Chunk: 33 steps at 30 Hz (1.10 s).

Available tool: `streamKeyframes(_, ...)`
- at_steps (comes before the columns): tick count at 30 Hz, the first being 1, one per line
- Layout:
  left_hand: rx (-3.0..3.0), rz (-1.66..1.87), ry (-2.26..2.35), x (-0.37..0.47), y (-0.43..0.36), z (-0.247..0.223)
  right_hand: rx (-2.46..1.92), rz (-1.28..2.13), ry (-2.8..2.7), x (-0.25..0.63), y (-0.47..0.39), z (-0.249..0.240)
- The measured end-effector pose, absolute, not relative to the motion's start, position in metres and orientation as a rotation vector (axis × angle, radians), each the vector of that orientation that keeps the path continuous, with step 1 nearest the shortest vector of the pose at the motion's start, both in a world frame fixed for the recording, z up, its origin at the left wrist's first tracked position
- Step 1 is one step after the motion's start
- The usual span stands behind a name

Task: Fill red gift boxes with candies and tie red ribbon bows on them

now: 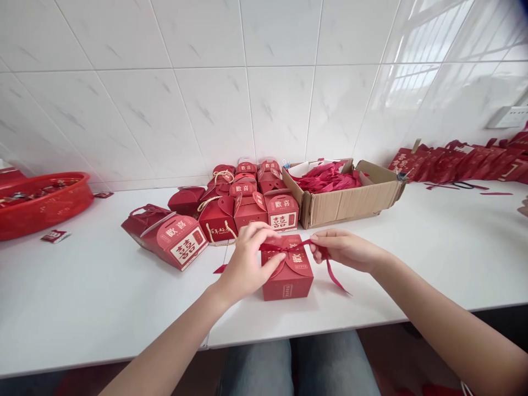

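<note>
A closed red gift box (287,283) with gold lettering stands on the white table near its front edge. A dark red ribbon (336,279) is crossed over its top, with a knot at the middle and one tail hanging to the right. At the box's left side, my left hand (251,261) has its thumb on the top by the knot and its fingers behind, closed around the ribbon's left part. My right hand (344,248) pinches the right part of the ribbon, just off the box's right side.
Several red boxes (216,212) stand along the wall. Right of them is a cardboard box (350,206) of ribbons. A red basin (53,204) and a small packet (55,236) lie left; red bags (466,164) line the far right, near a partly visible hand (523,207).
</note>
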State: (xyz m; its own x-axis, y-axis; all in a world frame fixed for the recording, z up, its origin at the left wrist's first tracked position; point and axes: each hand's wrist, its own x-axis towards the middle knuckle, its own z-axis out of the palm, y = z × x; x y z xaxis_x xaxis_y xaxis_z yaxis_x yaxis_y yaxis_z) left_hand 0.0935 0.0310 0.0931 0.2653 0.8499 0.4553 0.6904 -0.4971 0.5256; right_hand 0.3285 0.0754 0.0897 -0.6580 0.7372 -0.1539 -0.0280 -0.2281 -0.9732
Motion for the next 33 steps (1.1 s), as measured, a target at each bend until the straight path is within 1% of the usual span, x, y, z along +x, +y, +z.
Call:
streamKeyframes(3, 2.311, 0.965, 1.32, 0.096, 0.03, 0.098, -0.769, 1.976, -1.407, 0.334, 0.074, 0.096)
streamKeyframes(9, 2.261, 0.855, 1.378, 0.094, 0.032, 0.107, -0.787, 1.857, -1.448, 0.325, 0.069, 0.106)
streamKeyframes(18, 2.228, 0.749, 1.383, 0.094, 0.033, 0.112, -0.636, 1.931, -1.07, 0.313, 0.072, 0.105)
streamKeyframes(24, 2.062, 0.906, 1.238, 0.1, 0.043, 0.119, -0.675, 1.884, -1.211, 0.312, 0.064, 0.11)
streamKeyframes(28, 1.93, 0.99, 1.21, 0.112, 0.053, 0.127, -0.727, 1.733, -1.307, 0.306, 0.062, 0.106)
streamKeyframes(33, 1.982, 1.117, 1.283, 0.122, 0.058, 0.133, -0.836, 1.548, -1.383, 0.299, 0.061, 0.099)
